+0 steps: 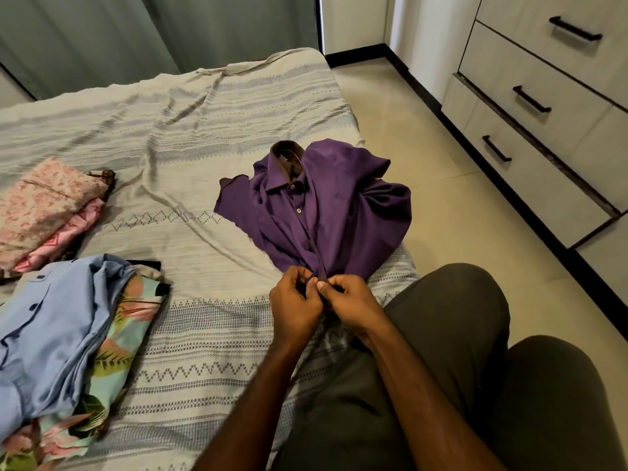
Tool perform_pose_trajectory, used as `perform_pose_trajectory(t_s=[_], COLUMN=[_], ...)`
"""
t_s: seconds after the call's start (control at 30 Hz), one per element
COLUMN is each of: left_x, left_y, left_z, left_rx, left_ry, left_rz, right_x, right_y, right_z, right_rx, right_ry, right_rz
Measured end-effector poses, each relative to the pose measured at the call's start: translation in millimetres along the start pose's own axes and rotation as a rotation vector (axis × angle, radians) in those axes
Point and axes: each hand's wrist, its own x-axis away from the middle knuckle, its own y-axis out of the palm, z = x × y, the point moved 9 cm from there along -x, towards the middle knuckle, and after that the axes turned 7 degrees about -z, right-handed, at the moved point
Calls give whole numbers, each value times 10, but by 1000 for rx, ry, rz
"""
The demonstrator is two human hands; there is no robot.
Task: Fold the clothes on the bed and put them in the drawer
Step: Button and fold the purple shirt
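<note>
A purple button-up shirt (326, 205) lies crumpled near the right edge of the bed (190, 130), collar pointing away from me. My left hand (294, 305) and my right hand (353, 305) meet at its near hem, each pinching the button placket between thumb and fingers. A light blue shirt (51, 321) lies on a floral shirt (122, 334) at the bed's near left. Folded pink clothes (44, 209) are stacked at the far left. White drawers with black handles (533, 100) stand on the right, all shut.
My legs in dark trousers (458, 385) rest at the bed's near right corner. A tiled floor strip (441, 158) runs between bed and drawers. Grey-green curtains (153, 32) hang behind the bed.
</note>
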Motion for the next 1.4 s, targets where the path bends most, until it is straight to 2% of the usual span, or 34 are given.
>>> perform_pose_trajectory(t_s=[0.13, 0.3, 0.53, 0.9, 1.03, 1.17, 1.4], left_x=[-31, 52, 54, 139, 116, 116, 103], left_y=[-21, -21, 51, 242, 211, 204, 142], left_z=[-11, 15, 39, -152, -175, -233, -169], left_rx=[43, 287, 432, 668, 683, 779, 777], left_ry=[17, -55, -142, -370, -369, -451, -463], left_rz=[9, 32, -3, -106, -74, -32, -80], right_x=[18, 125, 165, 231, 225, 226, 269], right_y=[6, -205, -273, -347, -278, -267, -254], right_z=[-64, -266, -288, -356, -408, -452, -565], right_rx=[-94, 119, -39, 57, 110, 30, -3], right_ry=[-32, -172, -204, -246, -274, -298, -390], right_rz=[-43, 193, 251, 342, 319, 273, 267])
